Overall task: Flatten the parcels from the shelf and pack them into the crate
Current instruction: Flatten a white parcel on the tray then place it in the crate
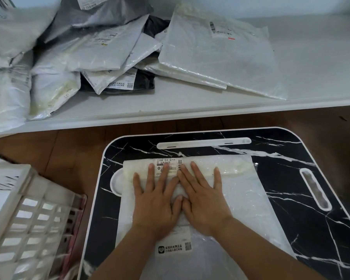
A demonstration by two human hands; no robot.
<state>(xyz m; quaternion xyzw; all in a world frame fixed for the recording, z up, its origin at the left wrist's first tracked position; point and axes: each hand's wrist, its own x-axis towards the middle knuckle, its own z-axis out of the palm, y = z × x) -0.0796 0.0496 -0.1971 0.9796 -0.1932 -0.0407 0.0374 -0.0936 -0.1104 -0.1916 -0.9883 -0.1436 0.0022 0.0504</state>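
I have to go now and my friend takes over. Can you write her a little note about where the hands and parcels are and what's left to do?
Left hand and right hand: both flat, fingers straight, side by side, pressing the parcel on the tray table.
Crate: at the left, on the floor beside the table; its contents are hard to make out.
Shelf: a pile of parcels still waits there.
Done: this parcel is nearly flat.
Left: put it in the crate, then flatten and pack the ones from the shelf.

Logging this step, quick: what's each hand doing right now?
Left hand: open, fingers straight, pressing flat on the parcel.
Right hand: open, fingers straight, pressing the same parcel.
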